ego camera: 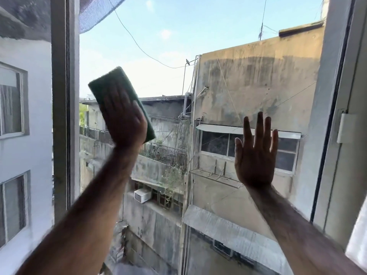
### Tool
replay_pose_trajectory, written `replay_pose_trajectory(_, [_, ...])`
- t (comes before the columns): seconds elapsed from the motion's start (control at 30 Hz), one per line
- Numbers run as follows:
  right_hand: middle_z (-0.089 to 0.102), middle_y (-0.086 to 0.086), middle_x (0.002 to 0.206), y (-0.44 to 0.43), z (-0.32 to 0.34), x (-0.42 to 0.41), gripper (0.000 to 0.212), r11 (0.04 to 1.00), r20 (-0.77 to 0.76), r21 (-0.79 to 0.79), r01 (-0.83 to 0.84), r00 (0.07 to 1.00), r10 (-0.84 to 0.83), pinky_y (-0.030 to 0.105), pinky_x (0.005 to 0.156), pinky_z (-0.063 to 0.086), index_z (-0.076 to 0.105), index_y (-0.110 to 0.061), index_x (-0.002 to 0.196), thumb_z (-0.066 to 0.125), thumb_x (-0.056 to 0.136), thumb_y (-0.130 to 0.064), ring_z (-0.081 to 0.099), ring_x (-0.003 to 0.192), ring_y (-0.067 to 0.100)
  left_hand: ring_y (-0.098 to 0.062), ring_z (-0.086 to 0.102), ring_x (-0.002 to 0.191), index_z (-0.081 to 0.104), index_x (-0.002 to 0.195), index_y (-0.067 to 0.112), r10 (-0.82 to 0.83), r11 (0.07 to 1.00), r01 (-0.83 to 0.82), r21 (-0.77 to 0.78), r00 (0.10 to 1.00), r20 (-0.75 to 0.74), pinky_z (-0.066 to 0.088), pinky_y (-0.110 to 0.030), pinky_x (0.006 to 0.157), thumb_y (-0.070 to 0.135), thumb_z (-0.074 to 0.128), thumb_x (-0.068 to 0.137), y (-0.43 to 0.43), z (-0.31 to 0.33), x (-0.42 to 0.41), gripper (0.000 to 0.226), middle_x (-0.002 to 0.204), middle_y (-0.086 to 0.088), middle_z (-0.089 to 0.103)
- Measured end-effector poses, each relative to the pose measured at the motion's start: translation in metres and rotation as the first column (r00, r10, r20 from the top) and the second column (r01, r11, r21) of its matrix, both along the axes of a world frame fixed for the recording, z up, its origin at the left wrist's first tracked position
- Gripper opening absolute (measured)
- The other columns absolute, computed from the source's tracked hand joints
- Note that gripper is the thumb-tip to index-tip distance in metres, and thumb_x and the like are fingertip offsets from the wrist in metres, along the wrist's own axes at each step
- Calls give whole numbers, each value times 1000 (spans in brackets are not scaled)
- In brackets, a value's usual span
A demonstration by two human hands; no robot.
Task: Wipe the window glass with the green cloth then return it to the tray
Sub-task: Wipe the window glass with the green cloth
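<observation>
The green cloth, folded into a flat rectangle, is pressed against the window glass at the left of the pane. My left hand lies flat over its lower half, holding it to the glass, and looks blurred. At the right my right hand rests flat on the pane, its fingers spread and pointing up, with nothing in it. No tray is in view.
A grey vertical frame bar bounds the pane on the left. The white frame with a latch block bounds it on the right. Weathered buildings, railings and cables show through the glass.
</observation>
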State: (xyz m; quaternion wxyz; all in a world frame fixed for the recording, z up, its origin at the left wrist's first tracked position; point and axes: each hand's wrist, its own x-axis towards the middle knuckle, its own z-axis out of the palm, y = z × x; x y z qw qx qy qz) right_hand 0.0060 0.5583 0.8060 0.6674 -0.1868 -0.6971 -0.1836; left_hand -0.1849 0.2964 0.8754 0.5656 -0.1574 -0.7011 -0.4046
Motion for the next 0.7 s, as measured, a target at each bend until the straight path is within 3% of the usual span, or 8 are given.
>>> replay_pose_trajectory(0.03, [11, 15, 181, 0, 0, 0, 60, 1000, 0, -1, 5, 1000, -5, 56, 136, 16, 14, -22, 172, 26, 116, -41, 7, 169, 31, -33, 15, 160, 21, 162, 7, -16, 999, 16, 28, 1000, -14, 18, -50, 130, 25, 29, 109, 17, 18, 13, 56, 172, -13, 18])
replay_pose_trajectory(0.1, [11, 15, 181, 0, -1, 1, 60, 1000, 3, 4, 0, 1000, 0, 55, 137, 14, 15, -22, 172, 27, 116, -41, 7, 169, 31, -32, 17, 160, 27, 161, 9, -34, 999, 26, -43, 980, -194, 17, -48, 131, 20, 37, 108, 57, 26, 35, 55, 171, -12, 21])
replay_pose_trajectory(0.2, [13, 15, 180, 2, 1, 2, 60, 1000, -2, 12, 12, 1000, -12, 54, 137, 13, 15, -23, 172, 32, 116, -40, 9, 169, 31, -32, 11, 161, 23, 162, 14, -168, 936, 21, -351, 903, -394, 16, -53, 131, 23, 44, 106, 102, -31, 61, 60, 171, -11, 20])
replay_pose_trajectory(0.3, [14, 14, 180, -1, 0, 4, 60, 1000, -9, 5, 24, 1000, -24, 52, 137, 13, 15, -24, 172, 32, 116, -40, 9, 169, 30, -35, 5, 162, 13, 164, 13, -280, 788, 33, -615, 908, -311, 21, -61, 126, 34, 28, 109, 81, -126, 55, 61, 175, -11, 6])
replay_pose_trajectory(0.37, [14, 14, 180, -3, 0, 3, 60, 1000, -10, 4, 22, 1000, -22, 51, 137, 13, 15, -24, 172, 32, 117, -40, 9, 169, 30, -35, 9, 161, 15, 164, 11, -255, 753, 51, -656, 942, -220, 25, -63, 124, 35, 27, 109, 36, -174, 31, 61, 175, -12, 7])
replay_pose_trajectory(0.47, [13, 14, 180, -5, -1, 2, 60, 1000, -7, -7, 17, 1000, -17, 53, 137, 14, 15, -24, 172, 32, 117, -40, 9, 169, 31, -36, 10, 161, 17, 163, 7, -130, 846, 56, -530, 986, -103, 28, -64, 123, 27, 34, 108, -34, -177, -9, 61, 172, -19, 15])
replay_pose_trajectory(0.6, [13, 15, 180, -5, -1, 1, 60, 1000, -4, -8, 16, 1000, -16, 54, 137, 14, 14, -23, 172, 32, 117, -39, 8, 169, 31, -39, 13, 160, 11, 163, 6, -38, 992, 54, -115, 990, 138, 20, -59, 128, 28, 27, 108, -49, -65, -31, 62, 172, -20, 14])
replay_pose_trajectory(0.7, [14, 17, 180, -5, -2, 0, 60, 1000, -9, 2, 23, 1000, -23, 54, 137, 14, 16, -22, 172, 32, 116, -39, 9, 169, 33, -35, 11, 161, 16, 163, 10, -47, 999, 45, 26, 996, 80, 15, -53, 130, 26, 29, 107, 2, 9, 2, 60, 173, -14, 15])
